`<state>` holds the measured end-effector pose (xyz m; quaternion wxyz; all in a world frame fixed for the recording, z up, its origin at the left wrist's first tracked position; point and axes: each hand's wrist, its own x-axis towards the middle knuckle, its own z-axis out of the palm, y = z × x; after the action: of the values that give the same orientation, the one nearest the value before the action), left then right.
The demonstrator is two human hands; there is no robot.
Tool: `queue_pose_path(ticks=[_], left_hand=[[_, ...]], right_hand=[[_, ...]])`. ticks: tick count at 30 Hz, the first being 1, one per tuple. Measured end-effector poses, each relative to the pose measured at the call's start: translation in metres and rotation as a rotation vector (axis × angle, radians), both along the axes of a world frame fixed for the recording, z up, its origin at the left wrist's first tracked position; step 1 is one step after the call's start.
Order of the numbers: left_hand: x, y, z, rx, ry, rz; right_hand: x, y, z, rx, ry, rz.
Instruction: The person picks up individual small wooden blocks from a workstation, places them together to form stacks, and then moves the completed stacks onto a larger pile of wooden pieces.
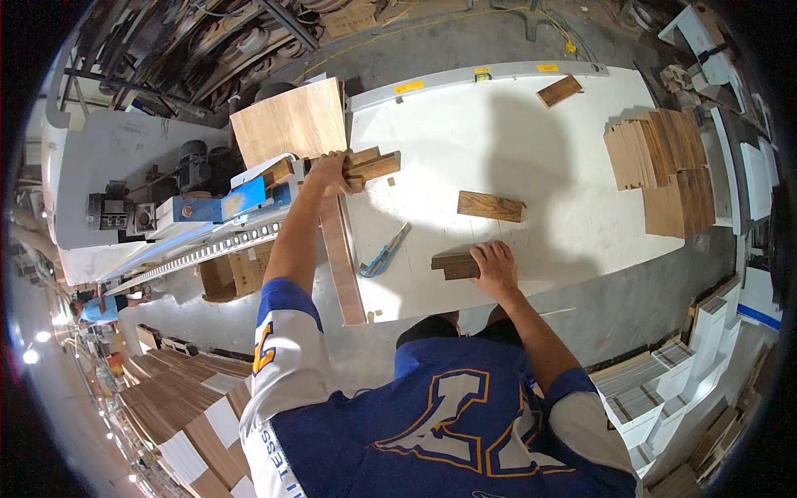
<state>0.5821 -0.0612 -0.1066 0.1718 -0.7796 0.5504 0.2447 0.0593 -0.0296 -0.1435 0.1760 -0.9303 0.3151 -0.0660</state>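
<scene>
At the left end of the white worktable [432, 290], my left hand [330, 172] is closed over the near end of several short brown wood pieces [378, 166]. Its fingertips are partly hidden by the hand itself. My right hand [496, 267] grips the right end of a few dark brown wood pieces [452, 264] close to the table's front edge. Between the hands lies a blue utility knife [385, 251], tilted on the white surface. Beyond my right hand rests a single dark wood piece [491, 206], apart from the others.
A long metal level [465, 79] runs along the far edge, with another wood piece [559, 90] beside it. Stacked wood pieces [660, 158] stand at the right end. To the left are a machine with a blue guard [220, 206] and a light wood board [290, 120].
</scene>
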Motion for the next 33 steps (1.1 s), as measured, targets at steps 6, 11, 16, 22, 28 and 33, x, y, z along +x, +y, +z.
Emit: queue_pose_path(ticks=[6,11,16,22,28,33], left_hand=[[-0.037,0.02,0.021,-0.272,-0.04,0.0],[-0.066,0.042,0.018,-0.486,-0.21,-0.076],[-0.087,0.053,0.012,-0.393,-0.136,0.124],[-0.117,0.059,0.024,-0.417,-0.128,0.066],[-0.212,0.089,0.034,-0.762,-0.009,-0.199],[-0.283,0.1,0.005,-0.777,0.118,-0.304]], right_hand=[[0.002,-0.003,-0.001,-0.012,0.001,0.001],[0.004,-0.006,0.002,-0.037,0.002,0.019],[-0.001,0.002,-0.002,-0.09,-0.044,0.034],[-0.018,0.017,-0.024,-0.013,0.032,0.03],[-0.026,0.021,-0.026,-0.08,0.028,0.147],[-0.028,0.037,-0.02,-0.264,0.012,0.087]])
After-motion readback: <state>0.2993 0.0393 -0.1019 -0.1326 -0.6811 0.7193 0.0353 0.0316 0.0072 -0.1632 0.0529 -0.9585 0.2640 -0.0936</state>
